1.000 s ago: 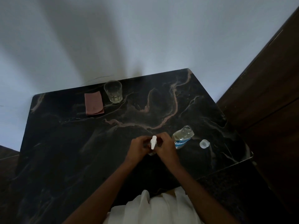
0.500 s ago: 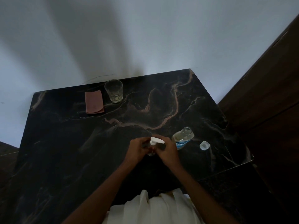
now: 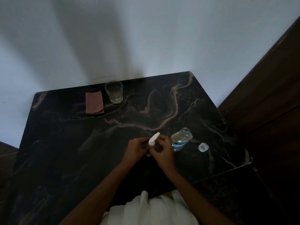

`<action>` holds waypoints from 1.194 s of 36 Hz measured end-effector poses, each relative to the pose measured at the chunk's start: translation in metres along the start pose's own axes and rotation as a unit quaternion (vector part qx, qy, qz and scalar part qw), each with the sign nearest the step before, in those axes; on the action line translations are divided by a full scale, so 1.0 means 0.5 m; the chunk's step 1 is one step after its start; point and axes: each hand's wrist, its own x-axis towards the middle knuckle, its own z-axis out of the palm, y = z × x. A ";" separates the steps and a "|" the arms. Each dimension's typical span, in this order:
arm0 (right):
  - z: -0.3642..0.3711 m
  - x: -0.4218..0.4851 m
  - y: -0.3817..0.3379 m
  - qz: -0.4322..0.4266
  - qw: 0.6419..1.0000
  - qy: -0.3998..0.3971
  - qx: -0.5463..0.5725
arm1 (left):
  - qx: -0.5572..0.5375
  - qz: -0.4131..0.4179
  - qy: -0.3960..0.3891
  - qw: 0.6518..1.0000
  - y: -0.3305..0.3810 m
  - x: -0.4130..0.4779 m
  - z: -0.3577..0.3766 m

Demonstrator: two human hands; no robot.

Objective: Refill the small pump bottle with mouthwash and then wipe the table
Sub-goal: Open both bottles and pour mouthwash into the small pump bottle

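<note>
Small pump bottle at near-centre of table, held between both hands, approx. upright. White pump head on top; nozzle long axis diagonal, tip pointing away from the person and to the right. Bottle body almost fully hidden by fingers, only a pale sliver visible at the base; contact w/ tabletop not determinable. Left hand curled round the body from the left. Right hand curled, fingertips closed on the collar just below the pump head; exact finger placement hard to make out in low light. Mouthwash bottle just right of the right hand, uncapped, open neck toward far-right, blue label partly cut off by the hand. Clear cap loose on the table, right of the mouthwash bottle, apart from it. Glass tumbler upright near the far edge; contents not readable. Folded pink cloth flat beside the tumbler, on its left. White garment at the bottom edge, cut off by frame. Dark wood panel at right, detail lost in shadow.
</note>
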 end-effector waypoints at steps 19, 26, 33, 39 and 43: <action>-0.004 0.001 0.000 -0.022 1.000 -0.012 -0.006 | 0.007 -0.008 0.015 1.000 -0.017 0.004 0.004; 0.003 0.003 -0.007 -0.029 0.999 -0.007 0.014 | 0.049 -0.003 0.026 0.998 -0.018 0.005 0.004; 0.003 0.004 -0.006 -0.002 0.999 0.006 0.036 | 0.012 -0.014 0.027 0.999 -0.018 0.002 0.005; 0.002 0.004 -0.001 0.001 0.999 -0.023 0.047 | -0.008 -0.012 0.013 1.000 -0.017 -0.002 0.006; 0.006 0.005 -0.002 0.013 0.999 -0.004 0.047 | 0.006 -0.003 0.013 1.000 -0.016 -0.002 0.004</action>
